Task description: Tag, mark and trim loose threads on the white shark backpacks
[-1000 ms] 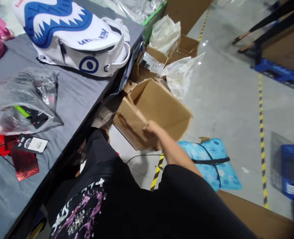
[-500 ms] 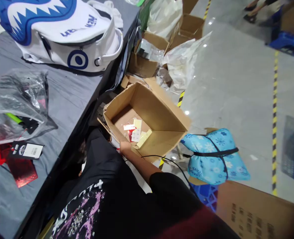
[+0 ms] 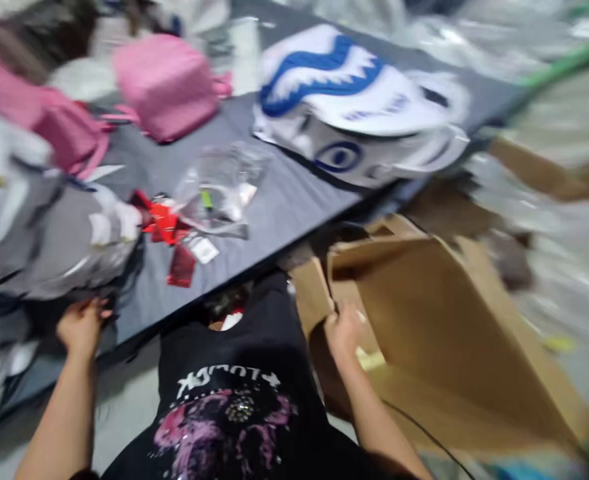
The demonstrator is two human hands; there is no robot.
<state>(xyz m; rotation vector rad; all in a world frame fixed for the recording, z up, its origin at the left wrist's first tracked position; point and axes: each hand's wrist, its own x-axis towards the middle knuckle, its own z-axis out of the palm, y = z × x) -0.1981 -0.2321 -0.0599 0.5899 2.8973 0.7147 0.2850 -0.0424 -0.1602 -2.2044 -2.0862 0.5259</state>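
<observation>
Head view: at five o'clock the right hand [image 3: 344,331] has its grip closed on the edge of a cardboard box [image 3: 429,303], at four. At eight, the left hand [image 3: 80,328] curls near grey bags [image 3: 69,240]; I cannot tell if it holds anything. The box already stands open; the white backpack [image 3: 364,117], at one, lies outside it on the bench [image 3: 279,203].

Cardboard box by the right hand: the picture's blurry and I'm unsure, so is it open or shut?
Open: the cardboard box shows its inner walls and, inside, a yellowish piece.
</observation>
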